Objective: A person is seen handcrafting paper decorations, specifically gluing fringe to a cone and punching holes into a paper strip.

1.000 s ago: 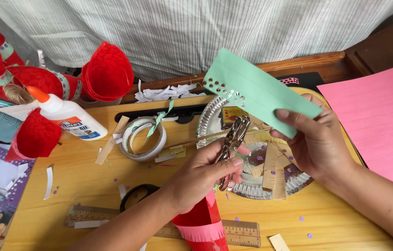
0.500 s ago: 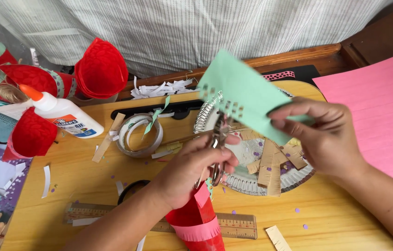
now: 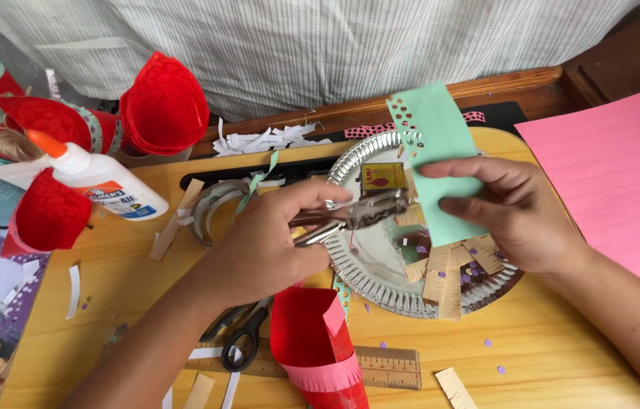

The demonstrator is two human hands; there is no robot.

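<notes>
My left hand (image 3: 267, 242) grips a metal hole punch (image 3: 358, 214), its jaws pointing right toward a mint-green paper strip (image 3: 441, 151). My right hand (image 3: 513, 216) holds that strip upright by its lower part. The strip has a row of punched holes along its upper left edge. Both hands hover over a silver paper plate (image 3: 369, 269) that holds a small yellow box (image 3: 384, 176), fringed tan paper pieces (image 3: 449, 269) and tiny paper dots.
A red paper cone (image 3: 312, 344) lies over a wooden ruler (image 3: 392, 367) near black scissors (image 3: 240, 333). A glue bottle (image 3: 104, 180), tape roll (image 3: 214, 204) and red paper cones (image 3: 161, 102) sit left. A pink sheet (image 3: 615, 167) lies at right.
The punch has turned from hanging downward to lying level, pointing at the green strip. My right hand has swung the strip from slanted to upright and brought it closer to the punch.
</notes>
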